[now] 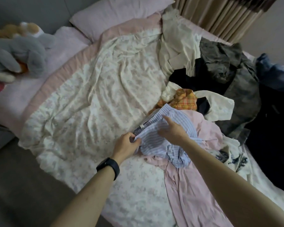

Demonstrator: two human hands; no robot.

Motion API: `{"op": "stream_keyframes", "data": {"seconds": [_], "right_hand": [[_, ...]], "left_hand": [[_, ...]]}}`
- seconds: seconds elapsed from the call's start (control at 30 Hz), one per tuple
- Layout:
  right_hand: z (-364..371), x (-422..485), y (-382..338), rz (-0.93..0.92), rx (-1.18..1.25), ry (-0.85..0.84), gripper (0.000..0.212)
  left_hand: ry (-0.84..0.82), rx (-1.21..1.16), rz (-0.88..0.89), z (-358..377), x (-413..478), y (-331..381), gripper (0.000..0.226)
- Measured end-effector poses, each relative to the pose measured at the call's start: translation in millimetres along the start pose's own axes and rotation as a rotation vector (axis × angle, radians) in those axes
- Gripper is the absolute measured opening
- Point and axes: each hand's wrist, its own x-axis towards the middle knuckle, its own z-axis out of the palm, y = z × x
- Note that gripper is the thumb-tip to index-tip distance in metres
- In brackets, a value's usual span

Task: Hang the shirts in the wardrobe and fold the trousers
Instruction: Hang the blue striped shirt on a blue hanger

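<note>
The left hand (127, 144) pinches a fold of the striped trousers (179, 119) at the end of their gathered waistband, thumb and fingertips closed on the cloth. A black wristband (108, 167) sits on that wrist. The right hand (172, 131) lies on top of the same garment, with index finger and thumb stretched out over the fabric. The other fingers are hidden, so it looks like pressing rather than grasping.

The trousers, pale blue with fine stripes, are bunched on a pink garment (187, 185) near the bed's near right edge. Beyond them, along the right edge, is a heap of unsorted clothes: an orange checked piece (185, 99), cream, grey and dark items. The rest of the bed (105, 82) is covered by a rumpled floral cover. There is a pillow (118, 15) at the far edge and a grey plush toy (18, 54) at the far left corner.

The step in hand seems to be drawing the trousers free for folding. To do it well, find both waistband ends, lift the trousers off the pink garment (so nothing drags along), and spread them flat on the open cover toward the left edge. Smooth the legs together before the first fold.
</note>
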Motion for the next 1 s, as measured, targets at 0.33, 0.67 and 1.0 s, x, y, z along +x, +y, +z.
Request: {"op": "stream_keyframes", "data": {"seconds": [0.33,0.67,1.0], "right_hand": [[82.0,-130.2,81.9,0.147,-0.055,-0.072,0.024],[42.0,-168.8,48.4,0.191,0.142,0.07,0.067],[65.4,-211.0,0.0,0.048,0.092,-0.034,0.109]], "left_hand": [[-0.094,0.083,-0.114,6.9,-19.2,4.4,0.026],[0.03,-0.025,-0.021,36.2,-134.2,6.8,0.03],[0.221,0.441,0.529,70.8,-283.1,-21.7,0.031]]}}
